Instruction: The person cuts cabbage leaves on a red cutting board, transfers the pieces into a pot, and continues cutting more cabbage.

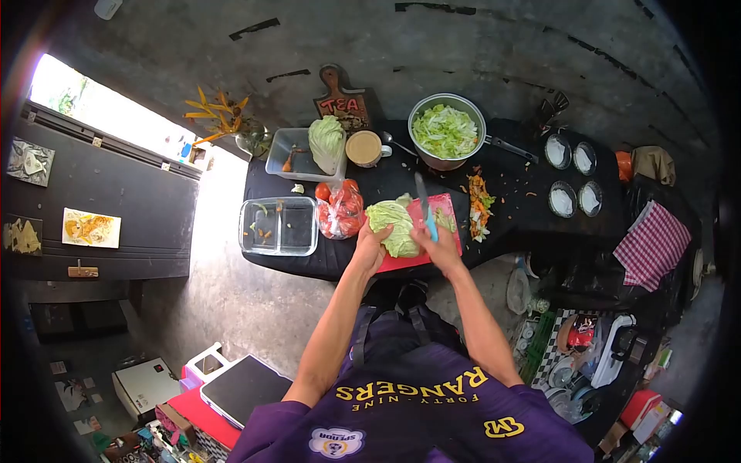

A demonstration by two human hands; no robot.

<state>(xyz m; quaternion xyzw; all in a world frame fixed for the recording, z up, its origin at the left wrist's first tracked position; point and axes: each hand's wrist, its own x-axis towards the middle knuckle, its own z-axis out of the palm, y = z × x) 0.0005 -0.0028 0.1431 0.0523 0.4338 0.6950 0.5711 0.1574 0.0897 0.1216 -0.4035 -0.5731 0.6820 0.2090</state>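
Note:
A pale green cabbage is over the red cutting board, near the table's front edge. My left hand is wrapped round its left side. In my right hand is a knife with a light blue handle, its blade pointing away from me; the fingertips of this hand reach the cabbage's right side. Some cut green pieces lie on the board's right part. To the left of the cabbage sits a plastic bag of tomatoes.
Behind the board stands a pot of chopped greens, its handle pointing right. Vegetable scraps lie right of the board. At left are a glass container, a plastic tub holding another cabbage, and a mug. Small bowls stand at right.

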